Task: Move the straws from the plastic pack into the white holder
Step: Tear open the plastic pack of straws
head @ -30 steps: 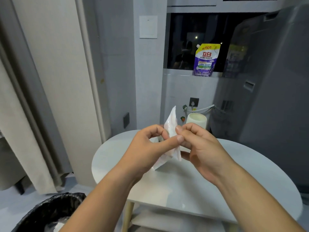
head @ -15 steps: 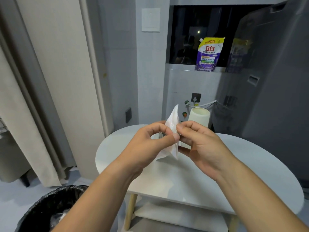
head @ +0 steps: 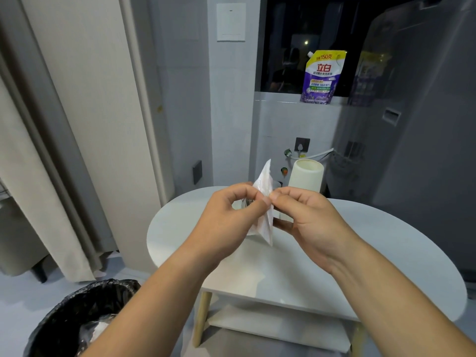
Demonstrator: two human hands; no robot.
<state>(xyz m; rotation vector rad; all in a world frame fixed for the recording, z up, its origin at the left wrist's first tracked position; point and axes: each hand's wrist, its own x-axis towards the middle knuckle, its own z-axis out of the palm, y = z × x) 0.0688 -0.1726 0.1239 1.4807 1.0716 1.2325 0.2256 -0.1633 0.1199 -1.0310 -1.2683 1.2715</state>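
Fingers (head: pixel 260 200) of both my hands pinch the plastic pack (head: pixel 265 202), unopened as far as I see.
Pack sits just before the white holder (head: pixel 305 176); no straws moved.

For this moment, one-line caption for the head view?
Both hands, left and right, pinch the plastic pack above the table.

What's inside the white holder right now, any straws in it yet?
None stick out above the white holder, but its inside is hidden from this angle. The left hand and right hand both pinch the plastic pack, held in front of it.
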